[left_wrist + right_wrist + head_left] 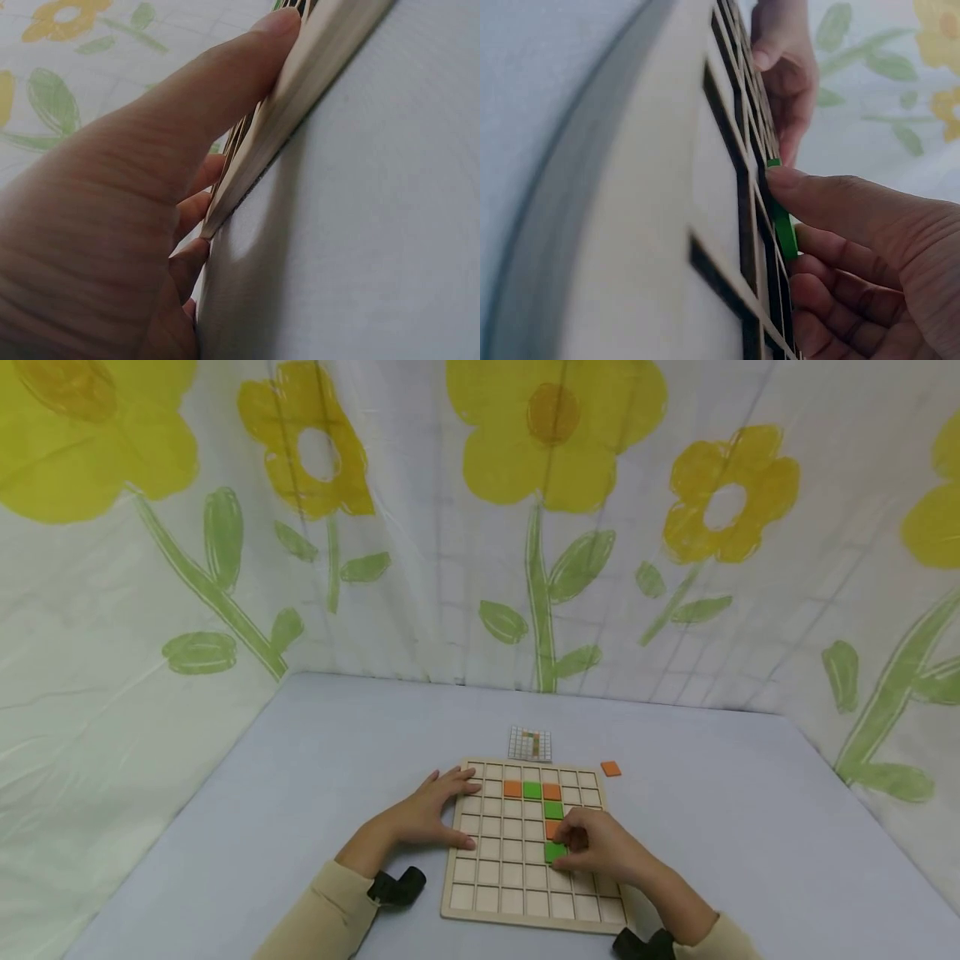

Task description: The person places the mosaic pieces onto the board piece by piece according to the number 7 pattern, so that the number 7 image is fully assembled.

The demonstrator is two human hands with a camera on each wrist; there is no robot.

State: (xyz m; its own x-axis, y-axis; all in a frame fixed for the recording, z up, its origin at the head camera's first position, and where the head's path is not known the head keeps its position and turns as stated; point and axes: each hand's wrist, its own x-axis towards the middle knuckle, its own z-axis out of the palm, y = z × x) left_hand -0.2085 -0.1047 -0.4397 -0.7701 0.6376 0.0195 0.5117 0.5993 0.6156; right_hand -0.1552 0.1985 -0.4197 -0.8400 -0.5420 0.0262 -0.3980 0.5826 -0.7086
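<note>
A wooden grid board (500,901) lies on the table. My left hand (426,812) rests on its left edge, thumb and fingers spread; in the left wrist view the thumb (225,82) presses the rim. With thumb and forefinger my right hand (603,846) pinches a green square tile (555,851) at a cell right of the middle. The right wrist view shows this green tile (785,231) tilted against the grid. Above it an orange tile (551,830), partly hidden by the fingers, and a green tile (553,810) sit in the same column. A row of orange and green tiles (532,790) tops that column.
Behind the board lies a small printed grid card (529,744) with a coloured pattern. One loose orange tile (611,768) is on the table off the board's far right corner. A flowered curtain (420,568) hangs behind the white table (360,718).
</note>
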